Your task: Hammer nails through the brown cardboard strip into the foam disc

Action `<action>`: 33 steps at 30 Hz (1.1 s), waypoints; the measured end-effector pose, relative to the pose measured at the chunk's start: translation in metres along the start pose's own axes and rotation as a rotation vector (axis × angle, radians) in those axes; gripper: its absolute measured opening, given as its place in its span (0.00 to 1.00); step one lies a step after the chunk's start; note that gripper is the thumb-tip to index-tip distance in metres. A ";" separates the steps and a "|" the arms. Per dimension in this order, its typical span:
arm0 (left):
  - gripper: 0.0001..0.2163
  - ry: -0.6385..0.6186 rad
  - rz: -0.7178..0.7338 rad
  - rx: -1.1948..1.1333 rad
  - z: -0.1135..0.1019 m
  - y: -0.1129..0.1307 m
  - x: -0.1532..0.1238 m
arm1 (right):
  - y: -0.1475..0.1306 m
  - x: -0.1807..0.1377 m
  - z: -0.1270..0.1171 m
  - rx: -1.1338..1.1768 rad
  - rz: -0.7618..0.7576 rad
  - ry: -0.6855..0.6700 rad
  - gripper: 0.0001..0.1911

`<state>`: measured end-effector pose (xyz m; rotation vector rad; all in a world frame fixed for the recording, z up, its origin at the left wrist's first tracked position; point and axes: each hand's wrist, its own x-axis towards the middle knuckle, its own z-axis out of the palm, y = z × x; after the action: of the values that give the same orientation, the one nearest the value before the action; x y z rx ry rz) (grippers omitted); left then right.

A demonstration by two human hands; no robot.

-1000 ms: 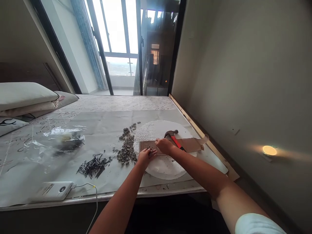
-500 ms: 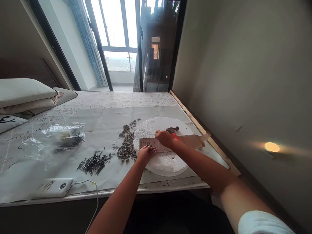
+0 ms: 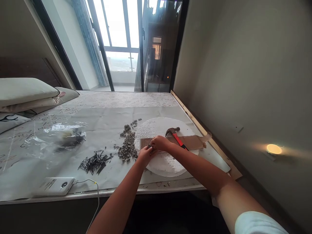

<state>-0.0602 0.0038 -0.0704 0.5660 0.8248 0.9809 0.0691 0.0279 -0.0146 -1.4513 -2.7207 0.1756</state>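
My left hand [image 3: 145, 155] is over the left end of a long brown board [image 3: 145, 142] dotted with small holes, fingers curled around several dark nails [image 3: 149, 146]. My right hand [image 3: 159, 143] meets it from the right, fingertips pinched together at those nails; what they grip is hidden. Beneath the board lies a round white foam disc [image 3: 168, 167] with a pitted surface. A claw hammer [image 3: 177, 138] with a red and black handle rests across the board, just beyond my right wrist.
Grey gravel [image 3: 128, 148] is heaped left of the disc. Farther left are a pile of nails [image 3: 94, 162], a crumpled clear plastic bag [image 3: 65, 136] and a white power bank [image 3: 57, 186] with a cable [image 3: 97, 195]. A wooden rail [image 3: 188, 113] edges the bed's right side.
My right hand has moved left and down from above the board, where it held a thin nail upright, to my left hand. The left hand's fingers have curled in more. More of the hammer shows.
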 end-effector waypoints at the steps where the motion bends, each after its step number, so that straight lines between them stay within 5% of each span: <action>1: 0.03 -0.015 -0.003 0.000 0.000 0.000 -0.001 | 0.001 0.000 0.001 0.039 0.022 0.017 0.09; 8: 0.04 -0.060 -0.039 0.008 0.002 0.008 -0.008 | 0.002 -0.013 0.001 0.351 0.166 0.168 0.09; 13: 0.04 -0.144 -0.094 0.002 0.008 0.015 -0.042 | -0.015 -0.052 -0.008 0.511 0.240 0.326 0.17; 17: 0.07 -0.187 -0.109 -0.011 0.012 0.006 -0.089 | -0.052 -0.106 -0.001 0.728 0.043 0.492 0.31; 22: 0.10 -0.212 -0.144 -0.051 0.025 -0.014 -0.146 | -0.104 -0.165 0.013 0.657 0.052 0.433 0.52; 33: 0.10 -0.272 -0.179 -0.028 0.051 -0.029 -0.224 | -0.149 -0.221 0.005 0.677 0.114 0.435 0.48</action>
<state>-0.0723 -0.2117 0.0147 0.5765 0.6060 0.7316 0.0685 -0.2380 0.0007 -1.2458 -1.9530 0.6293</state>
